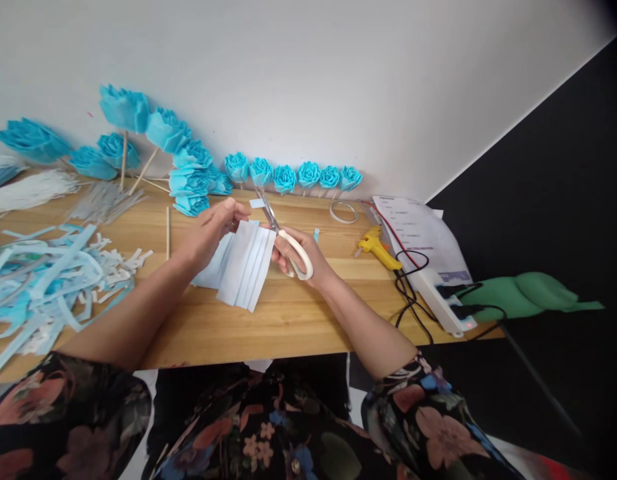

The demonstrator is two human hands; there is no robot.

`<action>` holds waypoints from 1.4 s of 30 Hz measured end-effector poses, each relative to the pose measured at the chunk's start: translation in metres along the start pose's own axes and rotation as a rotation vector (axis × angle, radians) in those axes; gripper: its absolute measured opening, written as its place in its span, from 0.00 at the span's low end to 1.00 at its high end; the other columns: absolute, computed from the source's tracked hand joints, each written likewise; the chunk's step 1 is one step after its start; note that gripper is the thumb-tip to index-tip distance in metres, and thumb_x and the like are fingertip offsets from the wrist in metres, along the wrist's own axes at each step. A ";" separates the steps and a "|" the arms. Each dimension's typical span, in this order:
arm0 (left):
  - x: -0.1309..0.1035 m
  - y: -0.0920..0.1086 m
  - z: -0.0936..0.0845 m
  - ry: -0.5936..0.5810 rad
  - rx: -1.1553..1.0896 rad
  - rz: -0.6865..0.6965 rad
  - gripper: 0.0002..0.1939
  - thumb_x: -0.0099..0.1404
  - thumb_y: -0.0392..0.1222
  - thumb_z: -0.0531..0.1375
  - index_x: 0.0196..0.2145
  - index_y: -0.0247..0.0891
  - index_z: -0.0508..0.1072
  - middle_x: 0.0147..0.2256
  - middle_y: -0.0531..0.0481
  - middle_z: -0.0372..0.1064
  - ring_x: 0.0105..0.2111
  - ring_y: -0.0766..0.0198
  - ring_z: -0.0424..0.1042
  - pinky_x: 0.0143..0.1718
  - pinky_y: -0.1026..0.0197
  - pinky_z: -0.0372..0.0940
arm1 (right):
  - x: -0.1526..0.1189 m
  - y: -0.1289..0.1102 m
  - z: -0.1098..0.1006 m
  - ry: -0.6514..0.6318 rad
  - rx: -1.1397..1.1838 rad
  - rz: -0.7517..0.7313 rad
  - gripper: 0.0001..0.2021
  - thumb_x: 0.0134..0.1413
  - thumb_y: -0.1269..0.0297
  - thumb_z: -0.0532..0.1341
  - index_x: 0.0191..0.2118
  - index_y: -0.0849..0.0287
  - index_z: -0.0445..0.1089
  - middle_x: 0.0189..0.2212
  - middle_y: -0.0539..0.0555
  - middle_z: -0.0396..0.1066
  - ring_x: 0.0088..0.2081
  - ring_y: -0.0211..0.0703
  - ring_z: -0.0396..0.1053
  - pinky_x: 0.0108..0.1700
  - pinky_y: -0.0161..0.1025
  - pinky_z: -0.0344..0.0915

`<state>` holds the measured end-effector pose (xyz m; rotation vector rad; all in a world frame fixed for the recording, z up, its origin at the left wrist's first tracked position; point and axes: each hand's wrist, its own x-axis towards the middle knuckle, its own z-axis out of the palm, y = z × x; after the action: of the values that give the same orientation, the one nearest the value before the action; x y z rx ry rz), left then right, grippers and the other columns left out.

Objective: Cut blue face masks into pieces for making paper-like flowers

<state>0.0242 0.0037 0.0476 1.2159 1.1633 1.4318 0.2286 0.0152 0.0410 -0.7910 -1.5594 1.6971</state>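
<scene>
My right hand [303,253] is closed around a pair of scissors [299,252] with white handles, the blades pointing up and away from me. My left hand [213,227] grips the top edge of a pale blue pleated face mask [245,263], which hangs down just above the table. A small pale blue cut piece [257,203] shows beside the blades, above the mask's top edge. Another blue scrap [316,235] lies just beyond my right hand. More pale blue material lies behind the mask, partly hidden by my left hand.
Blue fabric flowers [191,157] on sticks line the wall. Scraps [63,273] and white strands [33,190] cover the left side. To the right are a tape roll [344,222], yellow glue gun [378,249], power strip [441,303], cables and a printed sheet [423,233].
</scene>
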 end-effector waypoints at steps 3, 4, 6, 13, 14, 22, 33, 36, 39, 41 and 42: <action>0.001 0.004 0.000 -0.073 0.074 0.112 0.17 0.63 0.55 0.61 0.27 0.37 0.75 0.28 0.48 0.73 0.32 0.61 0.72 0.37 0.62 0.66 | 0.000 0.004 0.003 -0.045 -0.070 0.015 0.29 0.51 0.46 0.67 0.54 0.60 0.71 0.22 0.45 0.67 0.18 0.28 0.59 0.18 0.28 0.57; 0.000 0.005 0.001 -0.098 0.122 0.127 0.16 0.63 0.53 0.62 0.26 0.38 0.74 0.28 0.48 0.73 0.32 0.61 0.72 0.38 0.62 0.66 | 0.000 0.004 0.004 -0.069 -0.086 0.014 0.29 0.52 0.47 0.67 0.54 0.60 0.71 0.22 0.45 0.66 0.18 0.28 0.58 0.19 0.28 0.57; -0.002 0.007 0.002 -0.102 0.205 0.152 0.16 0.62 0.51 0.63 0.24 0.38 0.73 0.27 0.49 0.73 0.32 0.61 0.72 0.40 0.61 0.66 | 0.001 0.004 0.003 -0.115 -0.107 -0.009 0.27 0.52 0.49 0.67 0.55 0.59 0.71 0.22 0.45 0.67 0.19 0.28 0.58 0.20 0.28 0.57; 0.004 0.009 -0.001 -0.023 0.461 0.238 0.16 0.63 0.50 0.62 0.22 0.38 0.74 0.22 0.52 0.71 0.29 0.62 0.71 0.38 0.61 0.64 | 0.010 -0.018 -0.023 0.129 -0.047 -0.143 0.23 0.57 0.50 0.65 0.54 0.57 0.70 0.28 0.47 0.70 0.22 0.29 0.62 0.23 0.27 0.61; 0.006 0.009 0.000 -0.066 0.531 0.238 0.16 0.62 0.51 0.63 0.23 0.39 0.75 0.23 0.51 0.72 0.29 0.62 0.72 0.37 0.61 0.64 | 0.011 -0.021 -0.028 0.197 -0.036 -0.158 0.22 0.58 0.50 0.64 0.53 0.57 0.70 0.27 0.47 0.69 0.22 0.29 0.62 0.23 0.27 0.61; 0.021 -0.011 0.038 -0.619 1.217 0.503 0.11 0.62 0.42 0.59 0.30 0.36 0.80 0.45 0.39 0.77 0.43 0.51 0.74 0.44 0.53 0.64 | 0.025 -0.017 -0.051 0.410 -0.020 -0.150 0.18 0.61 0.51 0.62 0.50 0.58 0.70 0.24 0.45 0.68 0.19 0.28 0.61 0.19 0.26 0.60; 0.037 -0.024 0.071 -0.631 1.406 0.370 0.12 0.56 0.31 0.54 0.31 0.34 0.79 0.31 0.41 0.78 0.33 0.55 0.75 0.33 0.59 0.60 | 0.029 -0.009 -0.049 0.441 -0.047 -0.094 0.20 0.58 0.48 0.63 0.47 0.58 0.71 0.23 0.45 0.68 0.18 0.28 0.61 0.18 0.26 0.58; 0.037 0.003 0.057 -0.549 1.468 0.413 0.13 0.58 0.30 0.54 0.32 0.32 0.79 0.35 0.38 0.78 0.36 0.53 0.75 0.36 0.57 0.62 | 0.028 -0.009 -0.046 0.441 -0.053 -0.104 0.20 0.58 0.48 0.63 0.46 0.59 0.71 0.23 0.46 0.67 0.19 0.29 0.61 0.18 0.26 0.58; 0.028 0.059 0.011 -0.235 1.517 0.382 0.12 0.60 0.33 0.55 0.35 0.31 0.79 0.36 0.40 0.78 0.37 0.55 0.74 0.39 0.58 0.64 | 0.026 -0.009 -0.046 0.432 -0.037 -0.133 0.22 0.58 0.47 0.63 0.49 0.58 0.70 0.24 0.46 0.67 0.19 0.29 0.61 0.19 0.28 0.58; 0.015 0.097 -0.038 -0.083 1.556 0.381 0.12 0.61 0.36 0.55 0.36 0.32 0.78 0.36 0.44 0.77 0.38 0.57 0.74 0.42 0.58 0.65 | 0.025 -0.010 -0.047 0.426 -0.024 -0.134 0.23 0.57 0.46 0.63 0.51 0.58 0.70 0.24 0.46 0.67 0.19 0.30 0.61 0.19 0.28 0.58; 0.006 0.112 -0.066 -0.011 1.574 0.374 0.12 0.61 0.39 0.55 0.35 0.34 0.78 0.35 0.47 0.76 0.38 0.58 0.74 0.43 0.58 0.66 | 0.025 -0.010 -0.048 0.416 -0.021 -0.130 0.24 0.57 0.45 0.63 0.51 0.58 0.69 0.25 0.46 0.67 0.19 0.30 0.61 0.19 0.29 0.58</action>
<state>-0.0480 -0.0141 0.1539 2.5310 2.2230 0.4842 0.2540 0.0633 0.0465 -0.9606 -1.3096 1.3224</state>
